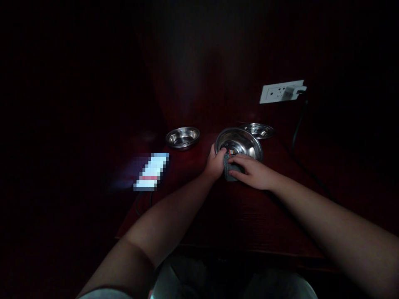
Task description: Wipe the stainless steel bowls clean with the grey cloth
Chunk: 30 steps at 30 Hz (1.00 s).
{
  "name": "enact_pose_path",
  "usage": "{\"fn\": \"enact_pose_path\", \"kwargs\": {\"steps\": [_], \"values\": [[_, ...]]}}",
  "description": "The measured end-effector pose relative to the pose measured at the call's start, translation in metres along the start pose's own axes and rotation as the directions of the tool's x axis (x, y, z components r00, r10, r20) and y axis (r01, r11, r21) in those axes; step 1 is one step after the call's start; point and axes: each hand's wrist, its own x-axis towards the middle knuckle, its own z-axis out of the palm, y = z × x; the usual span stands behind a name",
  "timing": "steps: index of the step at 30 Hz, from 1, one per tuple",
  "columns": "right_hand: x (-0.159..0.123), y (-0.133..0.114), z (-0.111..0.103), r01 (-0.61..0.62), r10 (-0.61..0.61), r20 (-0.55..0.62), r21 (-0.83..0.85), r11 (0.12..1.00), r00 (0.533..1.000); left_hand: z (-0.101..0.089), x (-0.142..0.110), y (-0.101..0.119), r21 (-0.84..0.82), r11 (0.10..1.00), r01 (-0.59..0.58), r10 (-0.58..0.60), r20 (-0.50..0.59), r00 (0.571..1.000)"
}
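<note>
A shiny steel bowl is tilted toward me above the dark red table. My left hand grips it at the left of its rim, thumb over the edge. My right hand is at the near side of the bowl, its fingers closed on a grey cloth that hangs over the rim. A small orange and white label shows just above the cloth; whether it belongs to the cloth or the bowl I cannot tell.
Steel bowls sit at the back left, seemingly stacked. Another steel bowl lies behind the held one. A lit, blurred-out phone is on the left. A wall socket with a plugged-in charger and hanging cable is at right.
</note>
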Motion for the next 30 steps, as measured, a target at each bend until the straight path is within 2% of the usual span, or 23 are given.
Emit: {"fn": "enact_pose_path", "kwargs": {"steps": [6,13,21,30], "values": [[-0.001,0.001,0.0,0.006,-0.005,0.017,-0.051,0.999,1.0,0.0,-0.003,0.008,0.032,0.999,0.019,-0.02,0.012,1.0],[0.001,0.0,-0.007,-0.032,0.039,0.095,-0.081,0.996,0.995,0.003,-0.003,0.009,-0.048,0.998,0.039,-0.038,0.035,0.999],[0.0,0.003,-0.01,-0.037,0.04,0.117,-0.03,0.999,0.992,0.002,-0.001,0.005,-0.075,0.997,0.014,-0.01,0.056,0.998],[0.0,0.002,-0.012,-0.03,0.031,0.12,-0.012,0.999,0.992,0.003,-0.003,0.009,-0.056,0.998,0.018,-0.015,0.057,0.998]]}}
